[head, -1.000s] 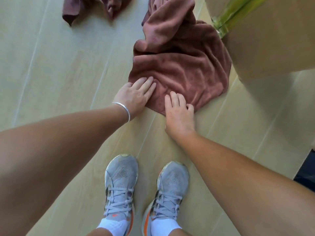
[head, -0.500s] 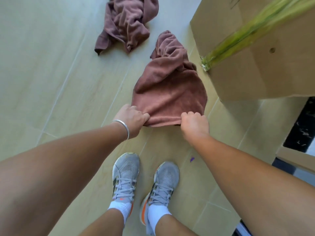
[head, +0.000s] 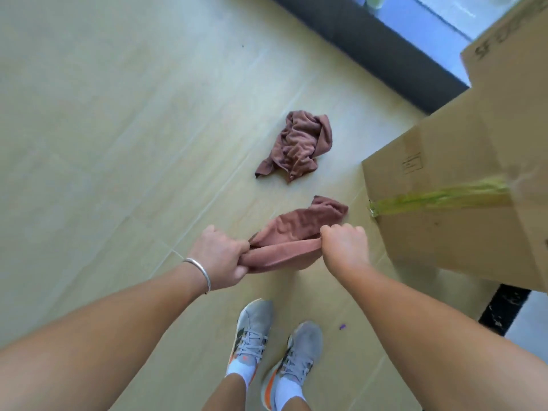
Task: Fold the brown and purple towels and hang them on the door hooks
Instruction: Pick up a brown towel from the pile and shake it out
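Above tiled floor [head: 118, 143], hands gripping towel [head: 299, 232] — lifted

Floor [head: 103, 143] is pale wood-look tile w/ thin grout lines running diagonally. Crumpled brown towel [head: 299, 146] lies on it around frame center, a bit upper right. Big cardboard box [head: 462, 221] w/ green tape sits on the floor at right. Pair of grey sneakers [head: 275, 348] stands at bottom center, and a tiny purple scrap [head: 343, 326] lies just right of them.
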The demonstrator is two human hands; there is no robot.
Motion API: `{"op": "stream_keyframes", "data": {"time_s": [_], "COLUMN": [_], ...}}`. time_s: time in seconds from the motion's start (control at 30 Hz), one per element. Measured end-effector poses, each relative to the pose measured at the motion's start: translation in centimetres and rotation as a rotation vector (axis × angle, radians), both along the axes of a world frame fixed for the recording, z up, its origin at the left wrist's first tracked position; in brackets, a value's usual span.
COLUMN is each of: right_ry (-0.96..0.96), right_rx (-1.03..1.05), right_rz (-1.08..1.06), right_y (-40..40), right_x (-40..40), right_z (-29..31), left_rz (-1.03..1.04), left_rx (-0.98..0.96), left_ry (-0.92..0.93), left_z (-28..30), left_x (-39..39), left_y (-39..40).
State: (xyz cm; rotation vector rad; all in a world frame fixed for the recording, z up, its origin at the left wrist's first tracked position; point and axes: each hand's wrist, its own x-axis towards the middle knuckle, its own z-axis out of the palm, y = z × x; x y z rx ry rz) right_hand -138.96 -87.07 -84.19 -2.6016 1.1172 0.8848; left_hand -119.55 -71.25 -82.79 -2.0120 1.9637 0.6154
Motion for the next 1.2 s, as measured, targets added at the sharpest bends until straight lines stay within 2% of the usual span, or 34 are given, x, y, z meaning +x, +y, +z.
{"op": "stream_keyframes", "data": {"time_s": [0.07, 0.17, 0.27, 0.4, 0.6, 0.67, 0.77, 1.0, 1.1, 1.2], "right_ry": [-0.029, -0.072, -0.15, -0.369, -0.523, -0.563, -0.621, -0.805, -0.82, -0.811], "right_rx": [-0.017, -0.037, -0.044, -0.013, -0.008, -0.036, -0.068, -0.082, -0.054, -0.025], "right_rz": [0.036, 0.092, 0.154, 0.248, 0.434, 0.509, 0.504, 0.588, 0.64, 0.724], "right_y": [-1.1, -2.1, -2.5, -2.4, 0.2, 0.9, 1.6, 7.0, 10.7, 13.9], "right_x": [2.6, 6.5, 9.8, 13.7, 18.4, 20.5, 25.1, 35.1, 36.5, 35.7], "right_z": [2.8, 7.0, 11.0, 16.3, 23.0, 24.3, 25.9, 34.0, 35.2, 35.1], "left_rz": [0.041, 0.153, 0.242, 0.389, 0.856, 1.049, 1.238, 1.325, 1.367, 1.407], "left_rx": [0.051, 0.115, 0.093, 0.084, -0.106, -0.084, -0.054, -0.25, -0.337, -0.397], "left_ry": [-0.121, -0.202, -0.231, -0.251, -0.151, -0.172, -0.204, -0.394, -0.433, -0.46], "left_z": [3.2, 7.5, 10.7, 14.7, 19.5, 21.3, 24.3, 32.3, 34.6, 34.2], "left_x": [2.5, 5.9, 8.2, 9.4, 10.2, 11.0, 13.8, 21.3, 21.6, 19.8], "left_y": [-0.2, -0.3, 1.0, 4.9, 13.1, 15.2, 17.3, 24.0, 27.9, 31.7]}}
